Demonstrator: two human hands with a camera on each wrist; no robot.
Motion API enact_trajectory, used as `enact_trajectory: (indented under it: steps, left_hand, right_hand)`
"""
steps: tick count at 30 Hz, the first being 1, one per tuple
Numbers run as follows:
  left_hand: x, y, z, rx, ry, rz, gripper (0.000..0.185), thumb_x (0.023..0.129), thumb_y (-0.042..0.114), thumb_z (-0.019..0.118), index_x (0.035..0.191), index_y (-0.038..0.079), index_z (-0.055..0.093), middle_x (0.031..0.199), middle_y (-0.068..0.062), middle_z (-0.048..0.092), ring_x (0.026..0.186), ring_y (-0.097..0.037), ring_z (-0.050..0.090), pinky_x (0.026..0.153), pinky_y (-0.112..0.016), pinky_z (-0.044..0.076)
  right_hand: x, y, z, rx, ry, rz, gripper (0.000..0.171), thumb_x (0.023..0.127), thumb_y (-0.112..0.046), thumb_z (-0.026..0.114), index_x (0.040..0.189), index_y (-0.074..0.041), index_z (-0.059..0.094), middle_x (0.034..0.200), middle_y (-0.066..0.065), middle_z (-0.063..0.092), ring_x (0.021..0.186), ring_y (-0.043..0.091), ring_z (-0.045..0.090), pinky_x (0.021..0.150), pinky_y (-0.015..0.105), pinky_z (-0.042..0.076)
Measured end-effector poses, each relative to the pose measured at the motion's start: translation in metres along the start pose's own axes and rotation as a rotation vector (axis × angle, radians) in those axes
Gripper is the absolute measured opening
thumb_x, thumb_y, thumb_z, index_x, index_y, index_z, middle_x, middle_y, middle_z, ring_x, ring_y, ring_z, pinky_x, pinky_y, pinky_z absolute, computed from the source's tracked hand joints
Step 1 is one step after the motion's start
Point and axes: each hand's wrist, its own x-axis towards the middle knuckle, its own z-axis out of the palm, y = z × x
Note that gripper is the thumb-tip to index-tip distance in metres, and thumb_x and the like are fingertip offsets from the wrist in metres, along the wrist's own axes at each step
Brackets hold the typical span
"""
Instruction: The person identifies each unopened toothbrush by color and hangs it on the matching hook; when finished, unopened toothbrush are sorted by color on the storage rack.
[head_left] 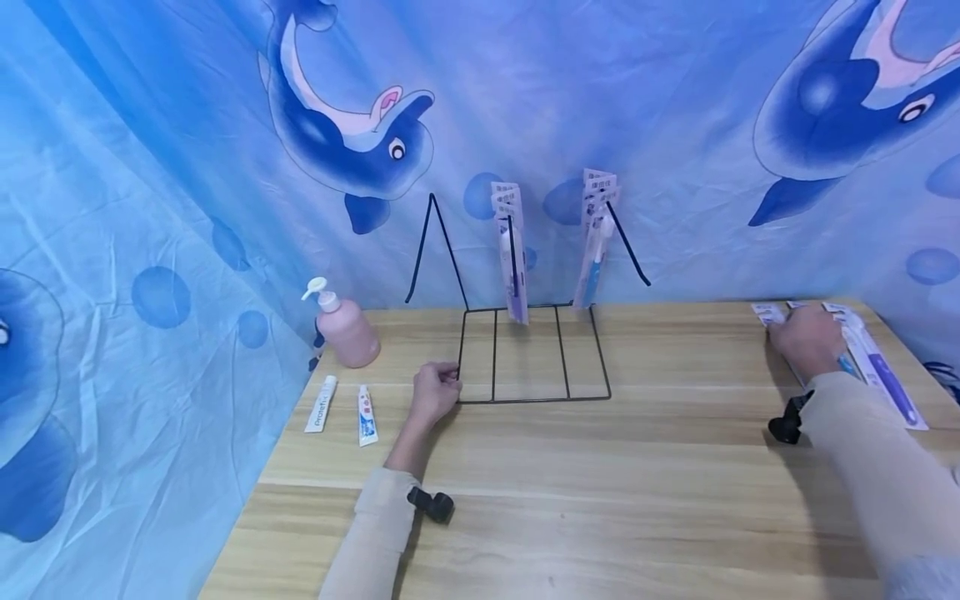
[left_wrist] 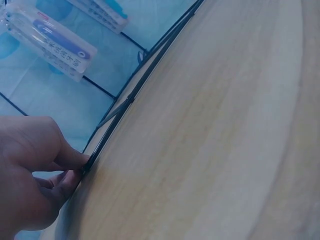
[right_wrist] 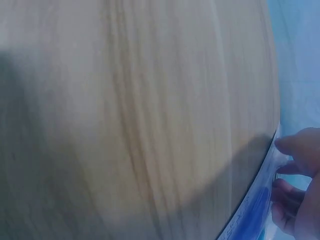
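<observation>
Dolphin-curtained counter [head_left: 675,467]: your left hand [head_left: 433,393] pinches the stiff, light rack [head_left: 532,354] at its corner, while your right hand [head_left: 806,340] grips slippery toothbrush packs [head_left: 885,375] right of it.

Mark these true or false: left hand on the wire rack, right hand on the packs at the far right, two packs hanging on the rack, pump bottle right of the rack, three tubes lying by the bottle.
1. The left hand holds the wire rack at its front left corner. True.
2. The right hand rests on the toothbrush packs at the table's far right. True.
3. Two groups of hanging packs are on the rack. True.
4. The pump bottle stands right of the rack. False: it stands to its left.
5. Three tubes lie by the bottle. False: two lie there.
</observation>
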Motion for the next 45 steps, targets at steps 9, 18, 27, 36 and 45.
enact_trajectory:
  steps: [9,18,27,36,45]
  left_hand:
    - [0.0,0.002,0.002,0.005,0.0,0.0,0.035,0.079,-0.013,0.064,0.114,-0.01,0.068,0.097,-0.017,0.067,0.09,-0.028,0.064,0.08,-0.033,0.059]
    - [0.0,0.001,0.0,0.002,0.001,0.007,0.034,0.08,-0.013,0.063,0.114,-0.012,0.067,0.095,-0.019,0.066,0.088,-0.029,0.064,0.079,-0.033,0.059]
    - [-0.002,0.001,-0.002,-0.034,0.006,-0.046,0.035,0.081,-0.014,0.063,0.116,-0.011,0.066,0.097,-0.019,0.065,0.089,-0.028,0.063,0.081,-0.032,0.058]
    - [-0.003,-0.003,-0.003,-0.005,0.003,-0.041,0.038,0.081,-0.013,0.062,0.119,-0.01,0.065,0.099,-0.018,0.065,0.091,-0.028,0.062,0.08,-0.032,0.058]
    - [-0.001,-0.001,0.001,-0.021,-0.019,-0.043,0.036,0.083,-0.012,0.062,0.119,-0.01,0.065,0.099,-0.017,0.065,0.091,-0.027,0.062,0.081,-0.031,0.058]
  right_hand:
    - [-0.003,-0.007,-0.007,-0.013,0.028,-0.05,0.034,0.098,-0.016,0.039,0.073,0.005,0.047,0.068,0.026,0.051,0.061,0.038,0.051,0.047,0.045,0.041]
    - [-0.008,-0.017,-0.024,0.046,0.071,-0.085,0.031,0.093,-0.02,0.05,0.087,0.01,0.055,0.076,0.028,0.054,0.069,0.043,0.053,0.061,0.057,0.044]
    - [-0.033,-0.045,-0.046,0.098,0.182,-0.196,0.043,0.096,-0.029,0.057,0.108,0.013,0.053,0.078,0.029,0.059,0.055,0.032,0.055,0.052,0.043,0.042]
    - [-0.094,-0.107,-0.089,0.175,0.467,-0.416,0.029,0.09,-0.023,0.062,0.1,0.004,0.062,0.086,0.031,0.065,0.051,0.034,0.055,0.041,0.036,0.032]
    - [-0.174,-0.174,-0.133,0.271,0.639,-0.644,0.03,0.087,-0.02,0.068,0.104,0.004,0.069,0.094,0.024,0.07,0.07,0.039,0.067,0.054,0.019,0.036]
